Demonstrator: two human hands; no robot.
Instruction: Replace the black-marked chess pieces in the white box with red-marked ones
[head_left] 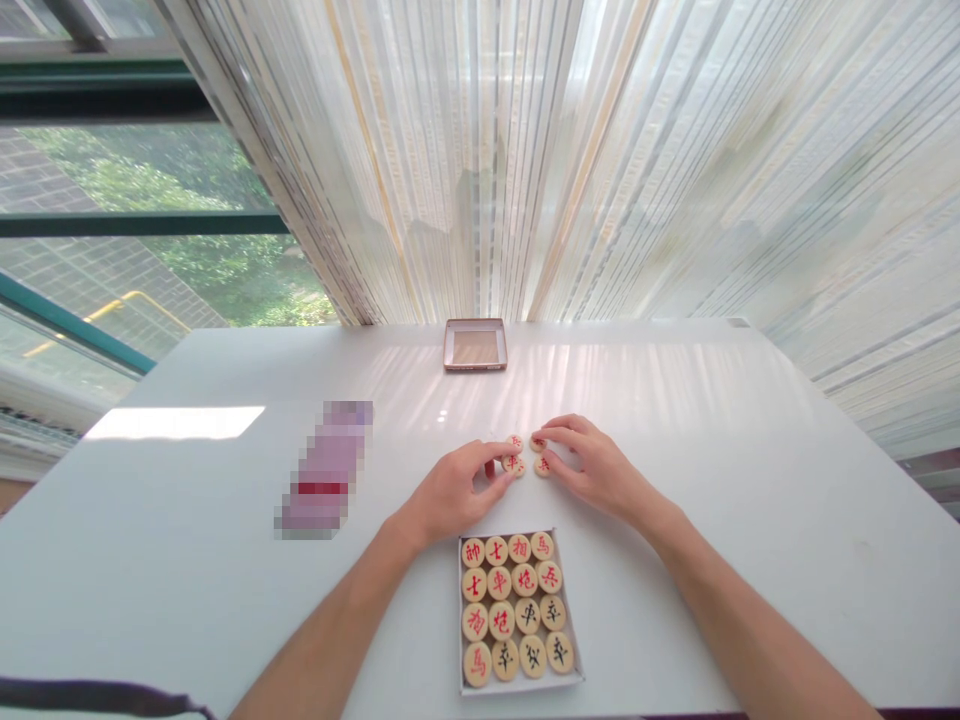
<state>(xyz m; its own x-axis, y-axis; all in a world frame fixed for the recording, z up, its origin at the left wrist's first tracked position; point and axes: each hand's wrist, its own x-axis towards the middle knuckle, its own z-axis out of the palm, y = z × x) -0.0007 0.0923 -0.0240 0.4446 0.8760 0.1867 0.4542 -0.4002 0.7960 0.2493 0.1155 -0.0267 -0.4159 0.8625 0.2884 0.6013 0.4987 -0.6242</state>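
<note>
My left hand [461, 490] pinches a short column of round wooden Chinese chess pieces [512, 463] with red characters, thumb at the near end and fingers at the far end. Facing it across a narrow gap, my right hand [596, 468] has its fingers on one red-marked piece [537, 442] and its thumb against another piece [542, 466]. Fingertips partly cover these pieces. Nearer to me lies an open shallow box [577, 676] filled with rows of Chinese chess pieces [499, 583], face up, some with red characters and some with black.
Both forearms rest over a white table [187, 560]. A brown-rimmed rectangular lid or tray [475, 368] lies at its far edge. To the left is a blurred-out purple item [326, 470]. Behind the table hangs a striped sheer curtain [480, 150], beside a window [150, 170].
</note>
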